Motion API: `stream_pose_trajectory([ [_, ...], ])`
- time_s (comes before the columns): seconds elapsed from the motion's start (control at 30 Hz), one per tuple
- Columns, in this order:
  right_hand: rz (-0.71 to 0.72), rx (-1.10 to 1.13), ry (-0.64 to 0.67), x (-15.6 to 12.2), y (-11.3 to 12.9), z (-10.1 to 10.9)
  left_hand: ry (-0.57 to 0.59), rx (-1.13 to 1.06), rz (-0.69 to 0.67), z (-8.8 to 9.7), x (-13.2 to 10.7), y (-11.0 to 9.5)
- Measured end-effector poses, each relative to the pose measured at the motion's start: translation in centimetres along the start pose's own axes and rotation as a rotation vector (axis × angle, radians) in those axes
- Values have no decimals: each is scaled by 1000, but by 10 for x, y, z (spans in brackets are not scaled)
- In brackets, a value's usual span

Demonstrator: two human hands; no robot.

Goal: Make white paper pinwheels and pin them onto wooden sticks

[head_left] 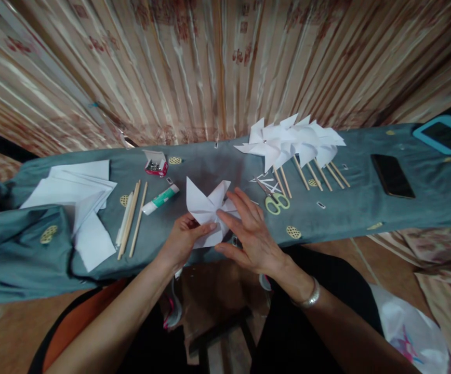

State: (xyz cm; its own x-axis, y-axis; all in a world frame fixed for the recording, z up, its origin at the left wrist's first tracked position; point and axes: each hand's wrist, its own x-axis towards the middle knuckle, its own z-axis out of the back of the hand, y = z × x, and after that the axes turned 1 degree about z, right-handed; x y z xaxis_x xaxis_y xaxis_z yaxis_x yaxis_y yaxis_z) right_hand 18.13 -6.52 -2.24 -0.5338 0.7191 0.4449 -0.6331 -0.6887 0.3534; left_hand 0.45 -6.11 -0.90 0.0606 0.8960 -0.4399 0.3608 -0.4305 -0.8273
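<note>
A white paper pinwheel (207, 203) with folded blades is held above the near edge of the cloth-covered table. My left hand (186, 234) pinches its lower left side, thumb on top near the centre. Over its right side, my right hand (251, 228) has its fingers stretched out and apart, one fingertip touching near the middle. Left of the pinwheel lies a green and white glue tube (160, 199). Behind that stands a small open red box (156, 164) of metal pins. Scissors with green handles (276, 202) lie to the right, beside thin paper strips (269, 183).
Several finished pinwheels on sticks (288, 143) overlap at the back right. White paper sheets (67, 187) and several wooden sticks (130, 223) lie on the left. A dark phone (392, 175) and a blue-framed tablet (446, 134) rest at the right. A curtain (210, 67) hangs behind the table.
</note>
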Motion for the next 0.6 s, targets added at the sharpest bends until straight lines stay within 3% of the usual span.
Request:
stream_pose_trajectory([
  [0.6, 27, 125, -29, -2, 4, 5, -67, -20, -62, -1, 1, 2],
])
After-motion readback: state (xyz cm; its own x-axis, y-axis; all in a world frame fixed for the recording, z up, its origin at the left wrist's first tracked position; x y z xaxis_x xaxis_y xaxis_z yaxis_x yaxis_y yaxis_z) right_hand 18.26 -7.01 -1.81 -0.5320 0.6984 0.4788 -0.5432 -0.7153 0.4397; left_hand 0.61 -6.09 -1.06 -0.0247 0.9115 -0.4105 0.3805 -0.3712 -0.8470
